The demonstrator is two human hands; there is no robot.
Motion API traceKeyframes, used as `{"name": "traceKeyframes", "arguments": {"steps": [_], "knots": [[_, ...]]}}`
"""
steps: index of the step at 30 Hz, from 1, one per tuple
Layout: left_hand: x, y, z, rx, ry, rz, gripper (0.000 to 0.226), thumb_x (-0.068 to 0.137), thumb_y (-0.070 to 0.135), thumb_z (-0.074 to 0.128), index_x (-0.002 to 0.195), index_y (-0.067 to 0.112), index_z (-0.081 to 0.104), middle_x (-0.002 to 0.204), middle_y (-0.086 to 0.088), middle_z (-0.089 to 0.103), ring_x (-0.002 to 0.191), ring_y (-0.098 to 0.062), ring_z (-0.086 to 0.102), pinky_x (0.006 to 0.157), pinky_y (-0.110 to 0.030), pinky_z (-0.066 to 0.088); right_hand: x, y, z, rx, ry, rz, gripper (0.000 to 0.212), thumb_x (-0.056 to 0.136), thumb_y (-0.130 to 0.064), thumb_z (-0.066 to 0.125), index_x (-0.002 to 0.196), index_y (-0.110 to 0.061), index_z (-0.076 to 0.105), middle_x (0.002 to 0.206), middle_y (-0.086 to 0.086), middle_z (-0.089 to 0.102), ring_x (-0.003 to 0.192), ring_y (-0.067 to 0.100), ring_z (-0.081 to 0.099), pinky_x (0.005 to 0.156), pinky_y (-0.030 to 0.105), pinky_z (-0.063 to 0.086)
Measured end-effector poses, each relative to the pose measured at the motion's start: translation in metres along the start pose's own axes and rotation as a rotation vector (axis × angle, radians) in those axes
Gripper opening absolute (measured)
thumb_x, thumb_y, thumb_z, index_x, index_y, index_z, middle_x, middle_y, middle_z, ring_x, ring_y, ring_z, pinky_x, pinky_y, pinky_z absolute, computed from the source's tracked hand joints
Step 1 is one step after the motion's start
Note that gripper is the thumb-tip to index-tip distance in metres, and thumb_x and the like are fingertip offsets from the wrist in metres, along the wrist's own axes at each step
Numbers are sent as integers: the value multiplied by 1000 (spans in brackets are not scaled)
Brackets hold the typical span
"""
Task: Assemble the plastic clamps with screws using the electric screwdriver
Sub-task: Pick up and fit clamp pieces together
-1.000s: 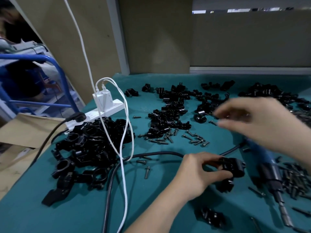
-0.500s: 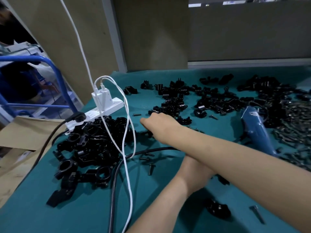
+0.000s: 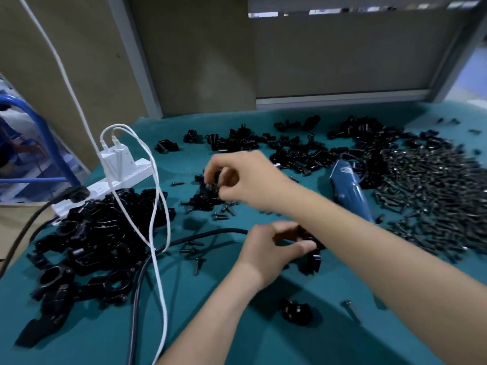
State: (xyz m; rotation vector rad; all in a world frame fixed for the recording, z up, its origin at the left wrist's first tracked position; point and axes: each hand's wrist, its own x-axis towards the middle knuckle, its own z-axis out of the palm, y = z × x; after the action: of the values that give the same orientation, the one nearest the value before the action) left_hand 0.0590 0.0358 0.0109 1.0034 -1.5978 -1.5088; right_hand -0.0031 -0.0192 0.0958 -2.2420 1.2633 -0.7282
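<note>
On the green table point(image 3: 100, 338), close to the front, the left hand point(image 3: 268, 251) keeps its fingers and thumb clamped on a black clamp point(image 3: 312, 255). Behind it the right hand point(image 3: 245, 177) reaches over a small heap of clamp parts point(image 3: 204, 200) with its fingers curled, but because of blur I cannot tell if they pinch something. Farther right the blue electric screwdriver point(image 3: 350, 191) lies beside the big pile of screws point(image 3: 427, 196).

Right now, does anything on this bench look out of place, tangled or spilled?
Only clutter: white cables drape over the clamp pile, and a black cord runs across the mat to the left hand, which grips a clamp. Loose screws lie scattered beside the blue screwdriver. Nothing looks damaged.
</note>
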Motion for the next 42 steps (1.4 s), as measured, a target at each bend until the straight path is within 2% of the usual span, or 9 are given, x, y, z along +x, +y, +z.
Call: {"name": "traceKeyframes", "arguments": {"steps": [2, 4, 8, 11, 18, 25, 33, 37, 42], "knots": [[4, -5, -1, -25, 12, 45, 25, 79, 6, 78, 79, 30, 70, 74, 17, 70, 71, 7, 62, 70, -10, 46, -37, 15, -34, 241, 87, 42, 42, 80, 7, 60, 98, -31, 66, 71, -1, 59, 59, 11, 62, 57, 23, 52], [6, -9, 2, -16, 52, 66, 26, 76, 6, 80, 78, 31, 71, 72, 17, 72, 69, 6, 62, 69, -9, 45, -74, 31, -53, 363, 137, 79, 42, 80, 14, 58, 94, -24, 69, 71, 4, 58, 60, 14, 61, 57, 23, 52], [8, -12, 2, -4, 48, 89, 29, 76, 5, 79, 77, 34, 75, 80, 13, 75, 75, 3, 66, 74, -12, 48, -117, 49, -40, 279, 257, 188, 23, 80, 1, 74, 80, -20, 68, 66, -7, 66, 62, 5, 60, 64, 17, 48], [6, -11, 1, -25, 25, 106, 33, 77, 3, 78, 79, 36, 78, 87, 8, 76, 80, -1, 67, 79, -16, 51, -129, 54, -28, 209, 318, 201, 17, 80, -4, 75, 82, -21, 70, 71, -7, 69, 69, 8, 63, 69, 20, 51], [5, -10, 0, 18, 34, 125, 31, 78, 8, 78, 86, 38, 78, 94, -4, 75, 85, -8, 67, 87, -27, 53, -130, 51, -30, 23, 323, 143, 13, 81, -6, 76, 90, -14, 75, 78, -9, 70, 74, 5, 63, 71, 14, 50], [6, -12, 1, 5, 39, 124, 28, 77, 6, 78, 84, 34, 78, 93, -6, 75, 82, -6, 65, 83, -23, 51, -129, 46, -32, -108, 225, 65, 12, 80, -7, 76, 91, -11, 76, 82, 0, 68, 76, 9, 58, 76, 21, 47], [6, -11, 1, 4, 45, 127, 33, 76, 8, 79, 84, 40, 78, 94, -5, 75, 83, -7, 66, 85, -26, 53, -127, 50, -37, -143, 134, 167, 10, 87, -20, 70, 95, -23, 75, 99, -13, 62, 92, -2, 53, 86, 7, 36], [5, -12, 1, 6, 64, 123, 28, 76, 8, 80, 87, 34, 78, 93, -7, 75, 85, -12, 68, 88, -30, 53, -127, 49, -38, -90, 100, 199, 10, 87, -17, 70, 95, -21, 74, 97, -9, 68, 92, 1, 59, 81, 9, 43], [6, -14, 4, -40, 34, 76, 32, 80, 2, 74, 96, 29, 73, 93, 0, 76, 83, -16, 71, 86, -36, 57, -135, 52, -38, -123, 6, 185, 30, 85, -12, 72, 112, -23, 66, 107, -8, 62, 100, 3, 56, 92, 19, 44]]}}
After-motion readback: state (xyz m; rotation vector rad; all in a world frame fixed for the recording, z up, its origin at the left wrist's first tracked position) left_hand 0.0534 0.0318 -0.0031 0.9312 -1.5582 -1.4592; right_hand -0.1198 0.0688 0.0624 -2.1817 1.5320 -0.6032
